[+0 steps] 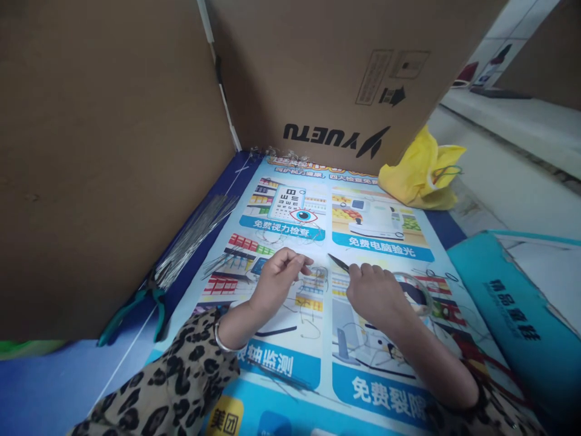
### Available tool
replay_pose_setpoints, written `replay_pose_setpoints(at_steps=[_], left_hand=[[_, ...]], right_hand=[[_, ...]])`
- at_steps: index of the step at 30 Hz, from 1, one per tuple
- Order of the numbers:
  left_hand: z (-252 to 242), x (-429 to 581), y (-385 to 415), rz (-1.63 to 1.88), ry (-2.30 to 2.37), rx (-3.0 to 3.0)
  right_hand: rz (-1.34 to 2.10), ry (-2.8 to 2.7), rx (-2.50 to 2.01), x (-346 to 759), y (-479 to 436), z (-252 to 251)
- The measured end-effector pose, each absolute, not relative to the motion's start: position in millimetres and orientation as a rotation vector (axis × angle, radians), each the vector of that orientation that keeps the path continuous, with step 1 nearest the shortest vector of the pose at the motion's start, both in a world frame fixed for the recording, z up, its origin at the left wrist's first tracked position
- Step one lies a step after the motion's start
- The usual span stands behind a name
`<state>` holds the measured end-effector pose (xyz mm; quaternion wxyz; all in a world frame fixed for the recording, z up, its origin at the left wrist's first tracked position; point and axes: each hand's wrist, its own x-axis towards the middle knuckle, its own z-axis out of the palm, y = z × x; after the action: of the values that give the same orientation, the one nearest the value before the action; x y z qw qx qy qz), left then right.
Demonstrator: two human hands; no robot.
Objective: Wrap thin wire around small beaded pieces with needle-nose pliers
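Observation:
My left hand (284,272) is closed in a pinch over the middle of the printed poster. A thin bent wire (319,280) shows at its fingertips, too fine to follow fully. Wrapped round a dark tool with a narrow pointed tip (338,263), my right hand (376,297) is just to the right. The tip points toward the left hand, and the grip hides the rest of the tool. Several loose bent wires (308,321) lie on the poster (327,339) around both hands. Behind the right forearm, red curved handles (502,372) are partly visible.
Cardboard walls (318,72) stand at the left and back. Green-handled pliers (152,297) and a bundle of straight wires (197,239) lie at left. A yellow bag (420,172) sits at back right, and a teal box (512,303) is at right. Small wire pieces (279,153) are at the back.

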<state>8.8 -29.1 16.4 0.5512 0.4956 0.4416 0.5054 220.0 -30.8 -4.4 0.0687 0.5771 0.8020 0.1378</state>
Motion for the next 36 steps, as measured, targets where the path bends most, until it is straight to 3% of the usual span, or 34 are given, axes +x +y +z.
replay_pose_setpoints(at_steps=[5, 11, 16, 21, 36], left_hand=[[16, 11, -29, 1.224, 1.024, 1.116], [14, 12, -28, 1.288, 1.073, 1.101], [16, 11, -28, 1.340, 1.090, 1.110], [17, 12, -29, 1.326, 1.056, 1.119], [10, 13, -28, 1.215, 0.928, 1.050]], right_hand=[[0.031, 2.533, 1.856, 224, -24, -1], [-0.948, 2.680, 1.879, 218, -32, 15], [-1.339, 2.620, 1.792, 207, -42, 28], [-1.536, 2.580, 1.816, 202, -43, 26], [-1.542, 2.530, 1.861, 206, -42, 18]])
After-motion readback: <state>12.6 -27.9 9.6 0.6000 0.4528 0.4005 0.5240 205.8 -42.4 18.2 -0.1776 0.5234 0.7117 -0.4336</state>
